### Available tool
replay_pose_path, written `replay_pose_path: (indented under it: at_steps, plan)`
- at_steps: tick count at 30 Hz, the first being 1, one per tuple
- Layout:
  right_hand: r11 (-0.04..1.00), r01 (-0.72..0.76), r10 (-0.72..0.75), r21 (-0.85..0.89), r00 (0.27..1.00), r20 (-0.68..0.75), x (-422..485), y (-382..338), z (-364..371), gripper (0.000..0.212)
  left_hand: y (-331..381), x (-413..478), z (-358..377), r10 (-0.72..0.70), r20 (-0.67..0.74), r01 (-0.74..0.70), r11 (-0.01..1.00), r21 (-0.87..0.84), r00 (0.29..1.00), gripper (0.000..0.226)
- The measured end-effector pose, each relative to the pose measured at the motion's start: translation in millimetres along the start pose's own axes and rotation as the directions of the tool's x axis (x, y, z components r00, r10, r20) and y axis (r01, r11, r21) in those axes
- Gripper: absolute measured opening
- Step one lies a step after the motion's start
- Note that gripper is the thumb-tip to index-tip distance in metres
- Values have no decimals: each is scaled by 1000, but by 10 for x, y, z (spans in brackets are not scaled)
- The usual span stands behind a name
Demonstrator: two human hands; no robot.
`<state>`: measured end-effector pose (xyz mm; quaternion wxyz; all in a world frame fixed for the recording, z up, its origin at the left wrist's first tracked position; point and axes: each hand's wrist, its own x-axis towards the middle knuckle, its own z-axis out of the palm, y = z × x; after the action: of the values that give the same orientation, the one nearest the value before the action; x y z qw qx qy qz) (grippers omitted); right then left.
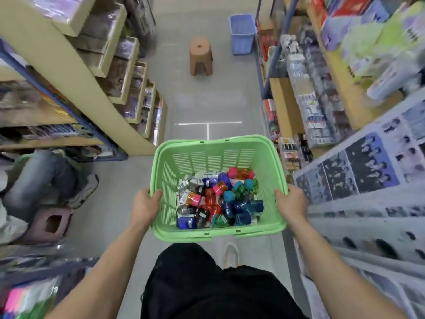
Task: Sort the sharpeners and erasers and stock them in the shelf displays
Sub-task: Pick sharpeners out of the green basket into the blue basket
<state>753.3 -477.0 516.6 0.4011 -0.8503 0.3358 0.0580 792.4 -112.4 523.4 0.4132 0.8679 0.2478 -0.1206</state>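
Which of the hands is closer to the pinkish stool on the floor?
Left. The left hand grips the left rim of the green basket, toward the pinkish stool; the right hand grips the right rim, across the basket from it.

The left hand [146, 204] and the right hand [291, 203] gripped the side rims of a green plastic basket [207, 157]. Inside the basket, colourful sharpeners [220, 199] lay heaped over small white boxes [190, 180]. Far beyond the basket, a brown stool [200, 55] and a blue bin [242, 33] stood on the floor [207, 100].
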Motion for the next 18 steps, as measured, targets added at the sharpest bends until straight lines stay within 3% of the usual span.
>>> replay_pose_path:
  at_steps: [18]
  plan:
    - [999,-50,51,5,998,-34,4313,-3522,806,29,3107,4858,58,68,50,-67,997,-32,996,14]
